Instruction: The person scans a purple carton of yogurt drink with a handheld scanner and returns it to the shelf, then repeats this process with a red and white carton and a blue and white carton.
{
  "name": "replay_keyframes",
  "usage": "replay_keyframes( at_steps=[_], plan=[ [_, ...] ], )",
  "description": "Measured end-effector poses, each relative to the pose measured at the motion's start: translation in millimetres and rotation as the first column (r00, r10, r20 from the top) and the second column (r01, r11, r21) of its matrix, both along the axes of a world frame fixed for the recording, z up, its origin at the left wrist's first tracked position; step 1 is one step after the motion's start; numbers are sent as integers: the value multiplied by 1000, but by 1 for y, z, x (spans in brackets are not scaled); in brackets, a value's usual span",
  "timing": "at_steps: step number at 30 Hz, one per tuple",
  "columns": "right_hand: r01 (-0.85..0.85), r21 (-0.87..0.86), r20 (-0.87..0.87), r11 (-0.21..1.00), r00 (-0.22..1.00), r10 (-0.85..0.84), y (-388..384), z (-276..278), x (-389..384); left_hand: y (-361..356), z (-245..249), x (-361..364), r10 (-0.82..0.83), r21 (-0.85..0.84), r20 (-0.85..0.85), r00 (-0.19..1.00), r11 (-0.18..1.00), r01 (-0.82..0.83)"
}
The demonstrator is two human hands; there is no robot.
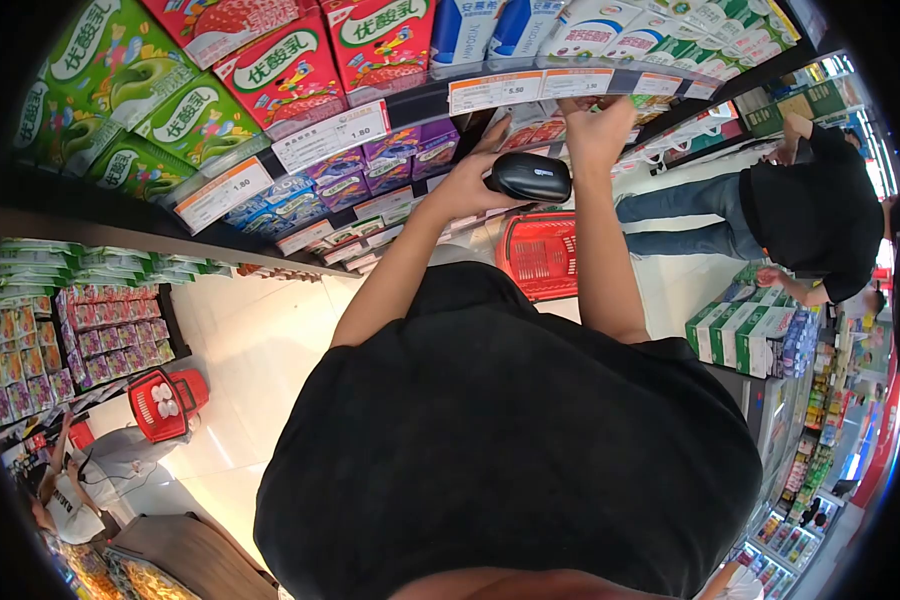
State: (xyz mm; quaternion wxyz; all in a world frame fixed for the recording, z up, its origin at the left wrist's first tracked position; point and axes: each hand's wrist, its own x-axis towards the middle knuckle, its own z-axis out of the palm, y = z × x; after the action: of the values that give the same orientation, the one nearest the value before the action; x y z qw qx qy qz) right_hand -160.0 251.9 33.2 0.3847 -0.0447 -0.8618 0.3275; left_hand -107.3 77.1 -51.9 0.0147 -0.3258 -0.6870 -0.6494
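The left hand (460, 185) grasps a black scanner (532, 178) beside the shelf (415, 88), packed with cartons (382, 38). The right hand's (600, 135) fingers bend at its tagged edge; their grip is unclear. A red basket (535, 258) sits on the glossy floor (245, 335).

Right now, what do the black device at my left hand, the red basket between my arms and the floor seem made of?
Black device: probably hard plastic, smooth and shiny, given its rounded shell's highlights.
Red basket: likely moulded plastic, with a slotted, evenly coloured body.
Floor: polished ceramic or stone tile, perhaps; it reflects light.
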Motion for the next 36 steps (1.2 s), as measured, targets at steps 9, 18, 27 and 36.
replay_keyframes(
  at_steps=[9, 18, 27, 36],
  plan=[
    [-11, -62, -68, 998, 998, 7, 5, -17, -12, 3, -4, -6, 2, 31, -21, 1000, 1000, -2],
    [-93, -192, -147, 977, 987, 66, 6, -26, -23, 7, -12, -11, 29, 160, 54, 998, 986, -37],
    [-60, -96, 30, 994, 998, 63, 15, -28, -12, 10, -15, 0, 44, 83, -17, 999, 996, -42],
    [-81, -67, -103, 994, 992, 74, 4, -30, 16, 7, -17, 11, 40, 84, 28, 999, 996, -42]
  ],
)
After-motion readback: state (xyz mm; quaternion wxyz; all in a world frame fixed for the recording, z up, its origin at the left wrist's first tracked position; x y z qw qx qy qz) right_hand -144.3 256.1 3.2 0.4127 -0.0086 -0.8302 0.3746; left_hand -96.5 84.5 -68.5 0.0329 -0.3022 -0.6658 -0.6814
